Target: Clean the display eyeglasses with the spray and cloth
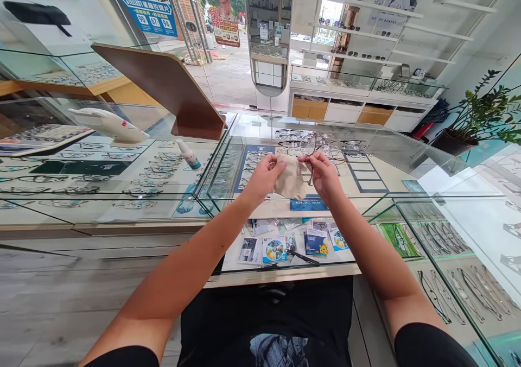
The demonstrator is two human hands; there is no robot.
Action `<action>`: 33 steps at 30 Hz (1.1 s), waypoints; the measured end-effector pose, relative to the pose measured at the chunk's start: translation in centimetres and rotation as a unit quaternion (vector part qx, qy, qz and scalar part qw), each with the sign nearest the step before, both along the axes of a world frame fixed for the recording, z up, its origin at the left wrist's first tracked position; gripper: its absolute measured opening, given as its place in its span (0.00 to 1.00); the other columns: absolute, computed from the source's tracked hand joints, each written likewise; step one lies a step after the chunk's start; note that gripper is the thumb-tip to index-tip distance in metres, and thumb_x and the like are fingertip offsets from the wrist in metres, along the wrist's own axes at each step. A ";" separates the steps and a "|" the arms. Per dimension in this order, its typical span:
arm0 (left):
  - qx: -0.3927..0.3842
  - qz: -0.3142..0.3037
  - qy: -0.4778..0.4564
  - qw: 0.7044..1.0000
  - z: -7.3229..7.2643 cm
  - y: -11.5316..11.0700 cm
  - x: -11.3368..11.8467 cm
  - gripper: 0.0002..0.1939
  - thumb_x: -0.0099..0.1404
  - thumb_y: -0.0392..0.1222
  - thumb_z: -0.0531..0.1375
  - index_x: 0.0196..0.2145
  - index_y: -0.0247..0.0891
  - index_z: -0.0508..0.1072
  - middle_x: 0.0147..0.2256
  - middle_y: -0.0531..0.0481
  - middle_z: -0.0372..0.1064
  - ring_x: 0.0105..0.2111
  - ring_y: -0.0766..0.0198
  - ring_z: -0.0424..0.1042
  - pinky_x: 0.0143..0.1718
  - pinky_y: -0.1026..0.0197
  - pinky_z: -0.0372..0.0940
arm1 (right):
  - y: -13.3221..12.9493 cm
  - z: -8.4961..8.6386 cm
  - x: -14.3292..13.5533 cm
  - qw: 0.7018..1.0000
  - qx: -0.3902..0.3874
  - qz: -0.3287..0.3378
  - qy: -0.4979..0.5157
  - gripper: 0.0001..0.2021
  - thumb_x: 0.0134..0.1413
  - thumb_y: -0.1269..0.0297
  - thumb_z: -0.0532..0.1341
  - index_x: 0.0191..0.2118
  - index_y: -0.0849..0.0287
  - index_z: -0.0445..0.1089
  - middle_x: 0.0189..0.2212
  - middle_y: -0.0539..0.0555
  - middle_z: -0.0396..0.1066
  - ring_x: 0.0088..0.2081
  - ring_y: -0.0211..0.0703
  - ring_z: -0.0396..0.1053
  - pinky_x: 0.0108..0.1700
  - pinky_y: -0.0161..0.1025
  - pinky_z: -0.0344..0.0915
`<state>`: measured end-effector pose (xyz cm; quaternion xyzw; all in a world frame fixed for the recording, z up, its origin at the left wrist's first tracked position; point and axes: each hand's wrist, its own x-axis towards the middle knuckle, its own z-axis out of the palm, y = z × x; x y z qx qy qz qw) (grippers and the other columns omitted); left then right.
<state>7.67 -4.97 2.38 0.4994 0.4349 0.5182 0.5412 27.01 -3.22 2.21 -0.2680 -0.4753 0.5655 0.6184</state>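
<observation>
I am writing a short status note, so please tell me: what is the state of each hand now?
Left hand: closed, holding a beige cloth.
Right hand: closed, holding a pair of glasses.

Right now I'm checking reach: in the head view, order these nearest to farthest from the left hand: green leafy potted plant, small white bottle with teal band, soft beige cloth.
1. Soft beige cloth: held in the left hand.
2. Small white bottle with teal band: to the hand's left.
3. Green leafy potted plant: far right side.
</observation>
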 end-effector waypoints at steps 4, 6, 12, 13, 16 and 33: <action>0.051 0.051 0.003 0.997 -0.1 -1.2 1.3 0.26 0.66 0.66 0.68 0.42 0.45 0.63 0.36 0.52 0.73 0.34 0.59 0.74 0.36 0.57 0.69 | -0.7 0.1 -0.6 1.000 0.005 -0.022 0.012 0.16 0.52 0.49 0.78 0.33 0.48 0.74 0.34 0.49 0.84 0.52 0.52 0.81 0.73 0.52 0.65; 0.081 0.067 -0.006 0.995 0.1 -1.7 1.6 0.25 0.68 0.65 0.68 0.42 0.45 0.62 0.37 0.51 0.74 0.35 0.59 0.75 0.37 0.57 0.69 | -1.2 0.3 -0.8 1.000 0.007 -0.020 0.021 0.15 0.53 0.50 0.78 0.34 0.48 0.74 0.35 0.49 0.84 0.53 0.52 0.81 0.73 0.52 0.65; 0.116 0.050 0.003 0.992 0.7 -3.1 2.7 0.26 0.69 0.67 0.68 0.40 0.45 0.63 0.38 0.50 0.73 0.36 0.60 0.74 0.39 0.57 0.69 | -2.4 0.7 -1.4 0.999 0.015 -0.023 0.021 0.15 0.57 0.48 0.76 0.36 0.48 0.72 0.38 0.51 0.83 0.55 0.51 0.80 0.71 0.50 0.67; 0.127 0.050 0.008 0.991 0.7 -3.3 2.9 0.26 0.68 0.67 0.68 0.40 0.45 0.64 0.37 0.50 0.72 0.36 0.60 0.74 0.40 0.57 0.69 | -2.5 0.7 -1.5 0.999 0.015 -0.027 0.022 0.16 0.56 0.48 0.76 0.36 0.48 0.72 0.38 0.51 0.83 0.55 0.51 0.79 0.69 0.50 0.68; 0.159 0.051 0.026 0.986 0.5 -3.7 3.5 0.28 0.68 0.70 0.68 0.39 0.44 0.66 0.38 0.49 0.73 0.38 0.59 0.74 0.42 0.56 0.69 | -2.6 0.6 -1.6 0.999 0.009 -0.035 0.023 0.17 0.56 0.47 0.77 0.36 0.48 0.71 0.39 0.51 0.83 0.56 0.50 0.78 0.66 0.48 0.70; 0.227 0.034 0.071 0.971 -0.4 -4.6 4.0 0.16 0.77 0.58 0.64 0.41 0.44 0.70 0.69 0.38 0.73 0.59 0.51 0.80 0.60 0.50 0.71 | -2.9 0.3 -2.2 0.997 -0.003 -0.064 0.037 0.17 0.54 0.49 0.77 0.36 0.48 0.71 0.43 0.50 0.79 0.51 0.46 0.76 0.60 0.41 0.71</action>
